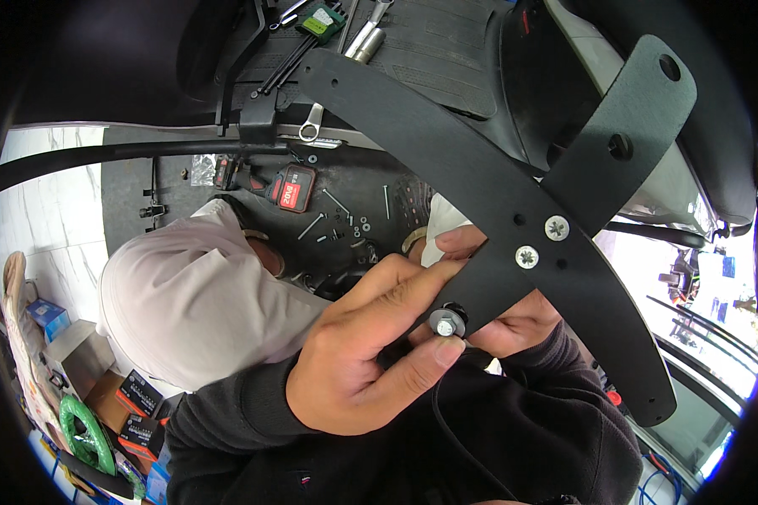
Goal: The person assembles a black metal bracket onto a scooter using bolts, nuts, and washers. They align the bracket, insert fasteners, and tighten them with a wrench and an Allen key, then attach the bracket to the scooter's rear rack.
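A large black metal bracket (446, 143), made of a long curved plate and a crossing strip with holes, is held at a slant before my chest. Two silver cross-head screws (526, 257) sit where the pieces cross. At the strip's lower end a hex bolt (445, 326) with a dark washer stands in or over the end hole. My left hand (375, 345) is closed around this end, its thumb pressing against the bolt. My right hand (514, 326) grips the bracket from behind; the plate hides most of its fingers.
A red and black cordless drill (290, 187) lies on the dark floor mat, with loose bolts (337, 202) and washers nearby. Hex keys (290, 63) and a wrench (311, 123) lie on the vehicle's footboard. Boxes (139, 394) and a green coil (87, 433) stand at the lower left.
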Demonstrator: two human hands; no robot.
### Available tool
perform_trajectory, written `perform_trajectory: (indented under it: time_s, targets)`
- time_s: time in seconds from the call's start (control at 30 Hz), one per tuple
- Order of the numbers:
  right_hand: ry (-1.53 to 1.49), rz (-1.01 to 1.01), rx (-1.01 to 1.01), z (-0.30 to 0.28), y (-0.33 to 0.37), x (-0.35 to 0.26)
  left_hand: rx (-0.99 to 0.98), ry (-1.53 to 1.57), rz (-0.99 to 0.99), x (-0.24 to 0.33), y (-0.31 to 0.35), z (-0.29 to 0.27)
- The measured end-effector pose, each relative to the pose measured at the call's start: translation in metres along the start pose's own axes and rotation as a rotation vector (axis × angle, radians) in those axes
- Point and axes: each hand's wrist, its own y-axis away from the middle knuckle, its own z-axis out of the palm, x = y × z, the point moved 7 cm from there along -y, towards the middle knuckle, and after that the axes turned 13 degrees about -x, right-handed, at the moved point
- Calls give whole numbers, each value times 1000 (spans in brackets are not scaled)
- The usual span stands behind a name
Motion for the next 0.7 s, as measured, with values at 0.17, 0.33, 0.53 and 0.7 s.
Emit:
perform_trajectory:
  time_s: [0.17, 0.33, 0.53, 0.7]
  targets:
    - [-19, 116, -1, 3, -1, -1, 0, -15, 16, 2, 0, -4]
    - [-22, 208, 0, 8, -2, 2, 8, 1, 21, 1, 1, -6]
    - [-27, 292, 5, 13, 1, 4, 39, 33, 39, 0, 1, -6]
    - [-34, 348, -13, 13, 2, 3, 7, 62, -6, -3, 1, -5]
